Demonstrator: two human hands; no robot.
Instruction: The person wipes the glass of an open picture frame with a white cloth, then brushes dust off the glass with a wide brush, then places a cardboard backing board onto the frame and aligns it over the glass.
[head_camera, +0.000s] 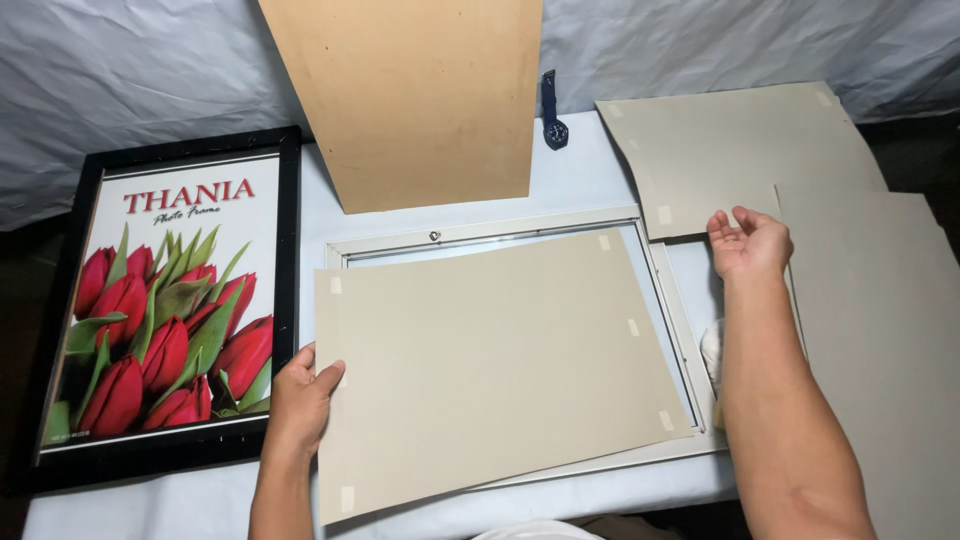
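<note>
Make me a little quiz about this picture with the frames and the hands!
1. True or false: the left hand holds the grey sheet by its edge.
2. Which lies under that sheet? A) black frame B) white frame C) watch
3. Fill in: the flowers in the black frame are ____.

Key: 1 true. 2 B. 3 red. The right hand is open, palm up, near the other grey sheets; the watch lies by the brown board.
</note>
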